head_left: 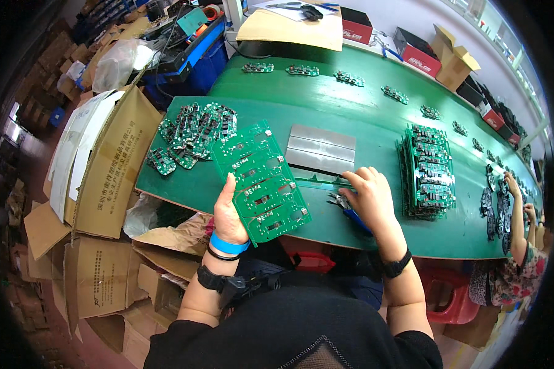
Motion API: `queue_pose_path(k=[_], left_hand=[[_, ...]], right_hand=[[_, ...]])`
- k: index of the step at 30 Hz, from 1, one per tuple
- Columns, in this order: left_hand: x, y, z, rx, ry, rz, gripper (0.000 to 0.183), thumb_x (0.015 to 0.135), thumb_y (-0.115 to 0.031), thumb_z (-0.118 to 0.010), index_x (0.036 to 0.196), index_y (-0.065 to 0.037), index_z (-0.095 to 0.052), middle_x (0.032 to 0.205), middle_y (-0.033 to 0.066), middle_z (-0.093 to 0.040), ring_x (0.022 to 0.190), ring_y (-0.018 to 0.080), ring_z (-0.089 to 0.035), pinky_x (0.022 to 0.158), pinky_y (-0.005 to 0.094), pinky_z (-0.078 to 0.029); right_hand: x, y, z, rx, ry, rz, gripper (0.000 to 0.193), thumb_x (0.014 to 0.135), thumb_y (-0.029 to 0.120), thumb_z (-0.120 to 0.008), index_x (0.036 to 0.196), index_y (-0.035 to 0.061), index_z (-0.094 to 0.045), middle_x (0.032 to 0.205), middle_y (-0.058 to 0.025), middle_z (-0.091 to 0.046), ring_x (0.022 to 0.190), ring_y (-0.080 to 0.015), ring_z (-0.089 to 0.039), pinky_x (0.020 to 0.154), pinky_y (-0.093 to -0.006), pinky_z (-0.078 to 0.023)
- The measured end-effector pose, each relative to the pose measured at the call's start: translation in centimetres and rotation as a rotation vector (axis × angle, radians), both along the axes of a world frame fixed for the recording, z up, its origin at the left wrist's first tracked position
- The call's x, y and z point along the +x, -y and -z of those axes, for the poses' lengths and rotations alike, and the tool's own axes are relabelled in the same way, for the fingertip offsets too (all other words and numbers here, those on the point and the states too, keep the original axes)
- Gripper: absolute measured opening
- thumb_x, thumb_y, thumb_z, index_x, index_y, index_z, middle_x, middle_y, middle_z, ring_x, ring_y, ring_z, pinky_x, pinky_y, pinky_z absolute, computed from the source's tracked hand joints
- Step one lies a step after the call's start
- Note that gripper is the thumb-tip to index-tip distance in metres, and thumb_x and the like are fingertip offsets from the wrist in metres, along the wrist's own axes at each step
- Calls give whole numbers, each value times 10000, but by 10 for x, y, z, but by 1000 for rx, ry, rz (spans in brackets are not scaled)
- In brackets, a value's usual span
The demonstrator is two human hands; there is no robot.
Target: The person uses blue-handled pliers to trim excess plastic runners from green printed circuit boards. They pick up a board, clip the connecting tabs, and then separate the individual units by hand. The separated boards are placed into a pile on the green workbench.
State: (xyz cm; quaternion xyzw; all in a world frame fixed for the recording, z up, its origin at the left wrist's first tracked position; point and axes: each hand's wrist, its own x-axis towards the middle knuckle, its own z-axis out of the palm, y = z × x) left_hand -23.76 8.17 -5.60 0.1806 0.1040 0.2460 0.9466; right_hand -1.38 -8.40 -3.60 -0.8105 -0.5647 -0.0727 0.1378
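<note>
My left hand [229,216] grips a green circuit board panel [250,174] by its left edge, thumb on top. The panel is tilted and holds several connected boards with small parts. To its right, my right hand [373,200] is closed at the fingertips on the end of a thin green strip [319,179], which looks like a board edge. Just below that hand lie blue-handled cutting pliers [356,216], partly hidden by it. Beyond the strip sits a ribbed grey metal block [321,148] on the green table [375,132].
Separated boards [197,132] lie heaped at the table's left. A tall stack of panels [429,172] stands to the right. Single boards [349,78] line the far green surface. Cardboard boxes [114,166] crowd the left side. At far right, another person's hand [511,184] works over black parts.
</note>
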Motion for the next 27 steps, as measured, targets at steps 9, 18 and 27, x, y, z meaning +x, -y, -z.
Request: queue_pose_path(k=[9,18,27], left_hand=[[12,4,-8,8,67,71,665,986,-527,-353,1471,-76,-291,1444,156,-426,1234,390,-498,1009,598,-414],[23,5,2,12,123,255,672,995,-544,-291,1481,-81,-261,1421,153,-446,1168,366,-548,992,573,-446],[27,15,2,92,31,372,708,989,-577,-205,1502,-89,-207,1478,201,-349,1255,419,-468,1029,589,-401]], right_hand=[[-20,65,-5,-15,-162,110,882,583,302,-847,1328,10,-476,1257,-186,-482,1217,-339,-430,1022,-434,-336],[-6,72,-3,245,-579,28,518,652,111,-709,1124,-35,-554,1042,-154,-553,1009,-299,-563,936,-338,-429],[-20,30,-24,356,-410,-53,538,706,122,-729,1216,51,-574,1104,-134,-560,1045,-301,-525,957,-393,-378]])
